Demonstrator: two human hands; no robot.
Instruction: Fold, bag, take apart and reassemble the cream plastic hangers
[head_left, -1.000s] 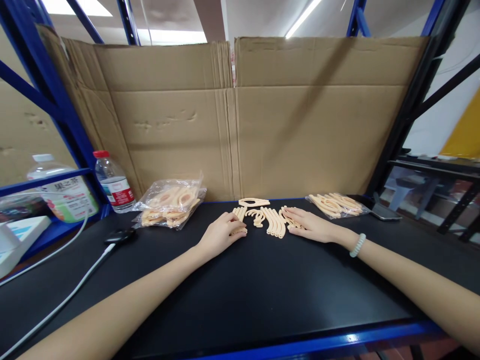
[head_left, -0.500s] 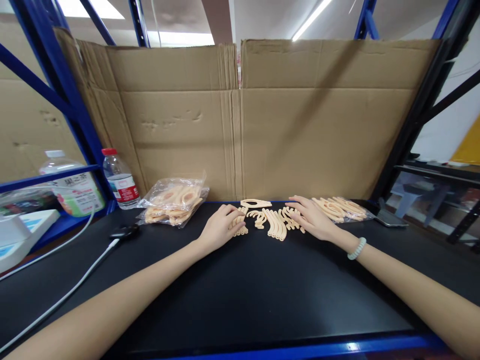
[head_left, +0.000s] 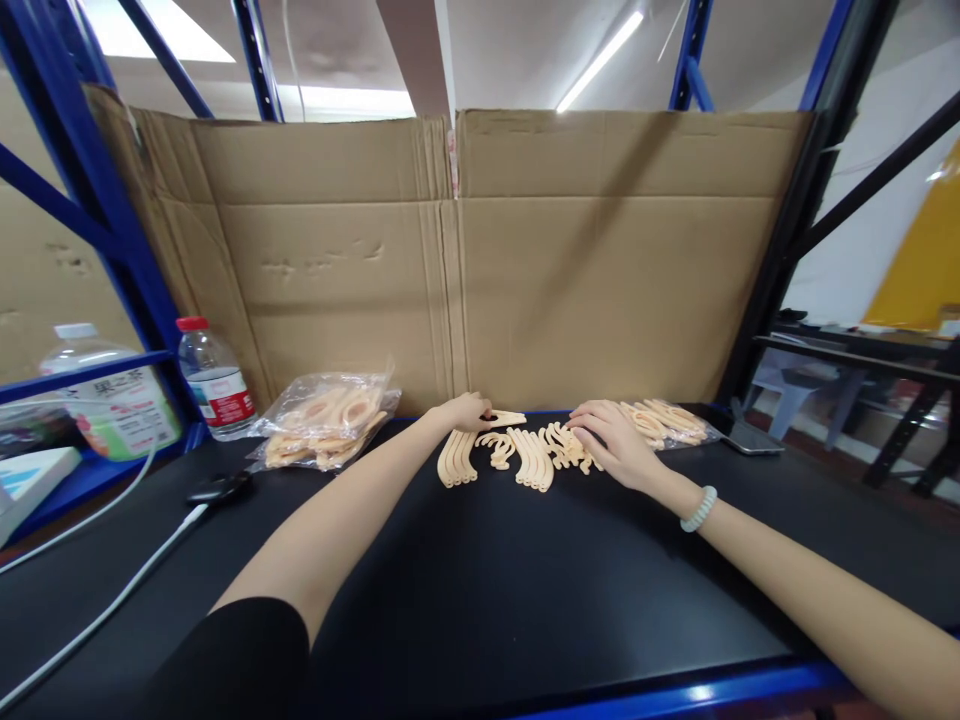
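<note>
My left hand [head_left: 466, 412] is closed at the left end of a pale flat piece with an oval opening [head_left: 511, 418], near the cardboard; its fingertips are partly hidden. Just below that hand lies a row of curved pale strips [head_left: 456, 460]. A second row of curved strips [head_left: 534, 460] sits to the right, with small hooked pieces [head_left: 499, 448] between the rows. My right hand [head_left: 616, 442] rests open, fingers stretched over the edge of a cluster of small wavy pieces [head_left: 564, 446]. A pale beaded bracelet [head_left: 699, 510] circles that wrist.
Clear bags of pale parts lie at left [head_left: 326, 420] and right [head_left: 667, 424], the right one beside a phone [head_left: 754, 438]. A cardboard wall [head_left: 337, 290] closes the back. A red-capped bottle [head_left: 216, 385] and a black device [head_left: 217, 487] on a white cable stand left.
My left hand has moved from the left row of strips up and away to the flat piece, uncovering that row. My right hand stays by the small pieces. The camera view has shifted slightly.
</note>
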